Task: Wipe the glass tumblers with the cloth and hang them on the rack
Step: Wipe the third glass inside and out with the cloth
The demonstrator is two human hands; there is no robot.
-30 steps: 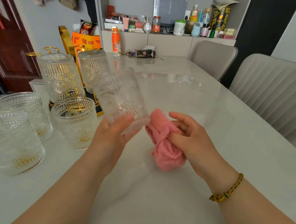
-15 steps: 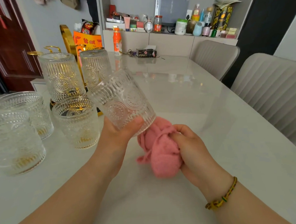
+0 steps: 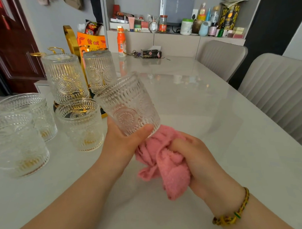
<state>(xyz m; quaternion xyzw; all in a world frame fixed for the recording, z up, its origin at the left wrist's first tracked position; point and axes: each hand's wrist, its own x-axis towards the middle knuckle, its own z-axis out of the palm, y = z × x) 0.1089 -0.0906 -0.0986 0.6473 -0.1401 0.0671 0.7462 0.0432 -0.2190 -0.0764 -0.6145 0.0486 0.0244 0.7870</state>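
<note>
While the left hand [image 3: 124, 142] grips a patterned glass tumbler [image 3: 129, 106] near its lower end, thumb laid across the front, the right hand [image 3: 196, 157] is clenched round a bunched pink cloth [image 3: 167, 165]. The tumbler is held above the pale table [image 3: 206, 112], tilted with its upper end leaning left. The top fold of the cloth lies just beside its lower end, and the rest hangs below the fist. A braided bracelet [image 3: 232, 216] circles the right wrist. Just left of the held glass, an upright tumbler [image 3: 80, 125] stands on the table, with two more [image 3: 28, 113] [image 3: 16, 144] further left. Behind them, two upturned tumblers [image 3: 65, 78] [image 3: 99, 71] sit on a gold rack [image 3: 70, 38]. An orange bottle [image 3: 121, 41] stands at the far edge, and grey chairs [image 3: 279, 92] line the right side.
</note>
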